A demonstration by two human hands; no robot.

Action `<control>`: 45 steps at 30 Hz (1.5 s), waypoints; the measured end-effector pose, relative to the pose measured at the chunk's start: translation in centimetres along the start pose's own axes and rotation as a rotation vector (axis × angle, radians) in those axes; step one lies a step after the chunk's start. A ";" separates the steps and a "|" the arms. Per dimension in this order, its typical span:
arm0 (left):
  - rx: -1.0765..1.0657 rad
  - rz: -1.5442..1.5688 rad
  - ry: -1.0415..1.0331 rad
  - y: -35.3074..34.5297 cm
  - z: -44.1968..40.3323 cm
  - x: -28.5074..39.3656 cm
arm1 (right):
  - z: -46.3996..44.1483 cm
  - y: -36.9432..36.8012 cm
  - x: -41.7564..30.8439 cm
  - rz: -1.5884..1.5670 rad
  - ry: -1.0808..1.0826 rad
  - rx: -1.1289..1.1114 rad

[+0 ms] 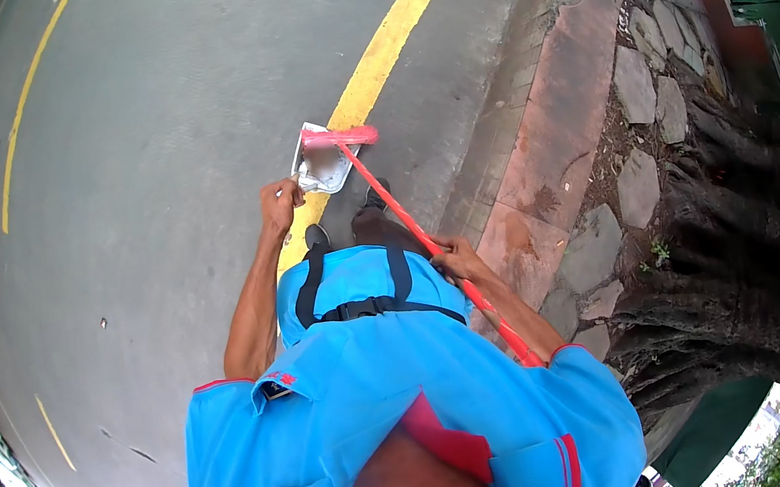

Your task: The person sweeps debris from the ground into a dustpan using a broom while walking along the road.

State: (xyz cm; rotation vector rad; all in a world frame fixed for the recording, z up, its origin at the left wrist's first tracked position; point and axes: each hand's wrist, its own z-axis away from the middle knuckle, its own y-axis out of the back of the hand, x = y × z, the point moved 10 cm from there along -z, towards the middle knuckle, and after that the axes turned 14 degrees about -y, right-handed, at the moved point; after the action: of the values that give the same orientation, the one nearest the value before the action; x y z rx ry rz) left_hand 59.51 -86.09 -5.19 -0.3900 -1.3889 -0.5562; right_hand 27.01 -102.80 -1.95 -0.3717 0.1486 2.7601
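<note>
My left hand [281, 202] is closed at the near left corner of a whitish dustpan [311, 182], its fingers curled round that edge. Dirt or a dark patch shows inside the pan, too blurred to make out. My right hand [456, 259] wraps round the red handle of a broom [387, 194], which slants from beside my right arm up to the pan. The broom's red head [341, 137] lies across the far part of the dustpan, overhanging its right side. Both hands are in front of my blue shirt, near my shoes.
A yellow line [402, 22] runs along the grey pavement under the dustpan. To the right rises a reddish kerb [540, 130] bordering a bed with flat stones [639, 189] and thick tree roots [737, 272]. Parked vehicles stand at the far left edge and upper right.
</note>
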 end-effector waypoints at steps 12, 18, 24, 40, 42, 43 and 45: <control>0.068 -0.026 -0.001 0.1 0.5 0.6 | -11.9 6.8 -15.7 0.297 0.410 0.271; 0.062 -0.110 0.009 0.4 1.0 0.6 | -16.2 7.2 -21.3 0.374 0.506 0.296; 0.075 -0.039 -0.009 0.0 0.7 1.5 | -10.5 6.2 -11.1 0.568 0.246 0.232; 0.054 -0.093 0.031 0.1 0.9 0.8 | -5.2 5.9 -9.2 0.311 0.219 0.115; 0.066 -0.091 0.040 0.1 1.1 0.8 | -6.5 5.3 -14.7 0.393 0.275 0.215; 0.069 -0.093 0.045 0.1 1.2 0.8 | -8.9 5.2 -16.6 0.405 0.347 0.216; 0.062 -0.053 0.011 -0.1 1.1 1.3 | -12.4 4.9 -19.0 0.416 0.422 0.214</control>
State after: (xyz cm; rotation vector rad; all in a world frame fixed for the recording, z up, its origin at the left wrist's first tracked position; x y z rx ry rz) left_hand 58.69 -85.75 -3.77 -0.3000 -1.4053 -0.5565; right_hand 45.37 -115.47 -8.32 -0.9538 0.6908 2.9760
